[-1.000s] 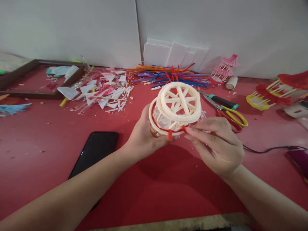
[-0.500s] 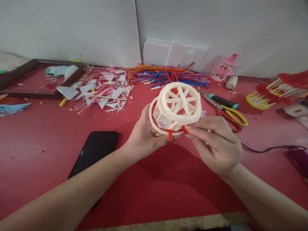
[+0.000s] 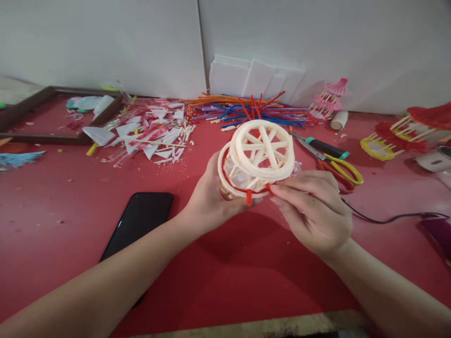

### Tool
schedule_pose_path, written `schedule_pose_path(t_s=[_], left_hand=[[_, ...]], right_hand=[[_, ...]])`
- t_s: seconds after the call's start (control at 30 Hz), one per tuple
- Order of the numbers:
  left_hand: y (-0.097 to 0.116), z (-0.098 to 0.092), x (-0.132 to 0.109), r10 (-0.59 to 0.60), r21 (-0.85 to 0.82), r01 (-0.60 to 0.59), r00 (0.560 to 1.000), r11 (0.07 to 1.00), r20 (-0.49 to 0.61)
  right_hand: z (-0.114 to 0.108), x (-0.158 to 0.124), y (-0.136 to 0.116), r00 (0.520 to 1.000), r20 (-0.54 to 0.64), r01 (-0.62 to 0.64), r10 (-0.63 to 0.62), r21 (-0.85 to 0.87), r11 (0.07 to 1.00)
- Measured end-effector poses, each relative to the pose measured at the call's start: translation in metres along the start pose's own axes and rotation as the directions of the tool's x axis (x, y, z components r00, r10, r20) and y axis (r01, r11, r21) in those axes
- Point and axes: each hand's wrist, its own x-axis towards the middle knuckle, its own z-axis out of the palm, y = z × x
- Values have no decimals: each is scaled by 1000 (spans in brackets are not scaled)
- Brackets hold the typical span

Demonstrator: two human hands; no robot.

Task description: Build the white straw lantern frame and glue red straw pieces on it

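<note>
My left hand (image 3: 211, 197) is wrapped round the lower left side of a cream craft model (image 3: 262, 150), a tiered frame with a spoked, wheel-like round top and thin sticks between its rings. A red fuzzy strip, which looks like pipe cleaner (image 3: 248, 197), runs along the inside of the lower ring, and one short piece sticks out at the front near my left thumb. Between thumb and fingertips, my right hand (image 3: 313, 206) pinches another red end at the ring's front right edge. The model's underside is hidden by my left hand.
Scissors (image 3: 338, 169) and a dark-handled cutter (image 3: 327, 148) lie right of the model. Pipe cleaners (image 3: 211, 112) are heaped behind it, paper scraps (image 3: 151, 136) at left. A black phone (image 3: 141, 220) lies beside my left forearm. Pink (image 3: 329, 98) and red-yellow models (image 3: 408, 131) stand right.
My right hand has shifted very slightly left, still pinching the red end. The model and my left hand are almost unmoved.
</note>
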Motion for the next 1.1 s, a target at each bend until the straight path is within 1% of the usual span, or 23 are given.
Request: schedule_pose_path(t_s=[0.23, 0.43, 0.63, 0.8, 0.97, 1.1], left_hand=[[1, 0, -1, -11, 2, 11, 1000, 1000, -1], [-2, 0, -1, 1, -12, -1, 1000, 1000, 2], [-2, 1, -1, 30, -61, -29, 999, 998, 19], [-1, 0, 0, 32, -79, -29, 999, 996, 30], [0, 0, 0, -2, -43, 2, 1000, 999, 19], [1, 1, 0, 0, -55, 0, 1000, 999, 11]], right_hand=[[-1, -1, -1, 1000, -12, -16, 15, -59, 998], [-3, -2, -1, 1000, -9, 0, 0, -60, 998], [-3, -2, 2, 999, -19, 47, -48, -56, 997], [-3, -3, 2, 999, -16, 51, -51, -51, 997], [-4, -2, 1, 999, -17, 47, -48, -60, 997], [-4, 0, -1, 998, -21, 52, -53, -68, 996]])
